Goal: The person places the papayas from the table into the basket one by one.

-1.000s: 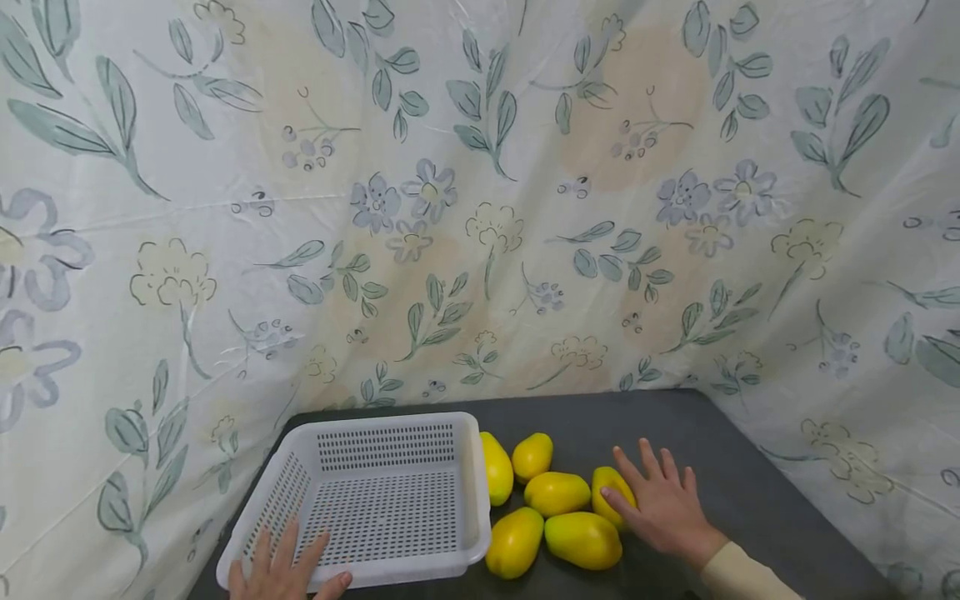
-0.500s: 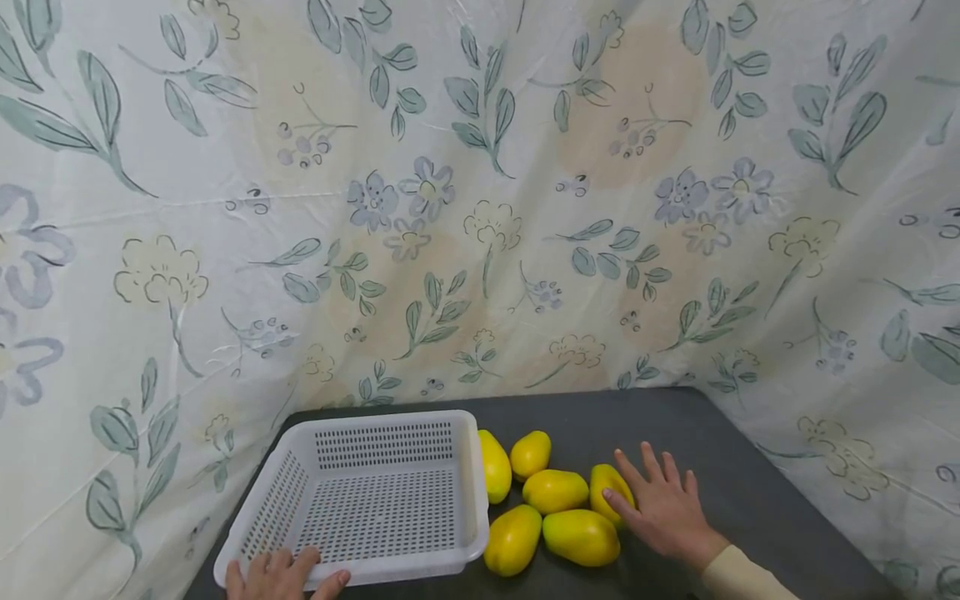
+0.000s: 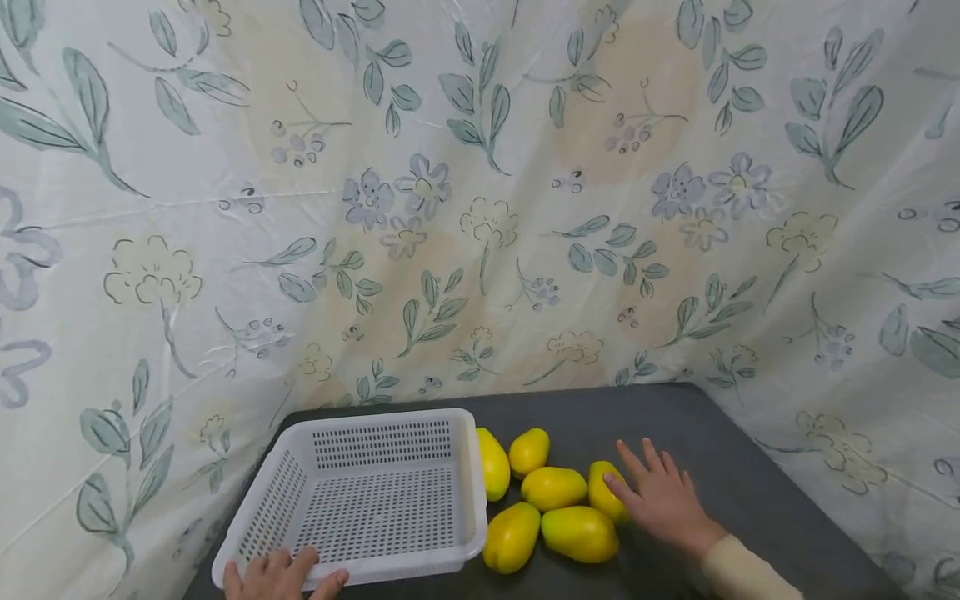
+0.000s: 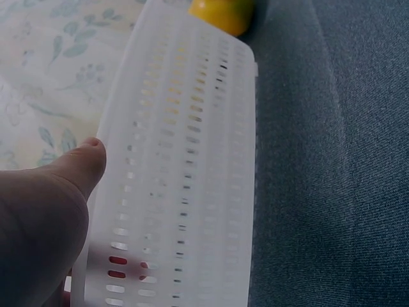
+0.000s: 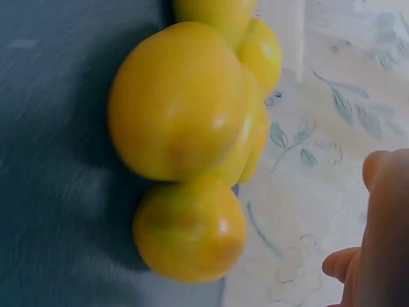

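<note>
A white perforated plastic basket [image 3: 405, 567] stands at the left of the dark table, nothing inside it. My left hand [image 3: 277, 575] grips its near rim by the left corner, fingers curled over the edge. In the left wrist view the thumb [image 4: 77, 167] lies along the rim of the basket [image 4: 192, 192], and reddish finger parts show through the slots. Several yellow, mango-shaped fruits [image 3: 553, 488] lie right of the basket. My right hand [image 3: 666, 504], fingers spread and fairly straight, is beside the rightmost fruit [image 3: 606, 492]; whether the thumb touches it cannot be told.
The dark tabletop [image 3: 600, 417] runs behind and to the right of the fruits. A flower-patterned cloth [image 3: 480, 250] hangs close around its back and sides. One fruit [image 3: 492, 467] lies right against the basket's right side.
My left hand's fingers were stretched over the basket earlier and have since curled down onto its rim. The right hand stays nearly in place; the fruits have not moved on the table.
</note>
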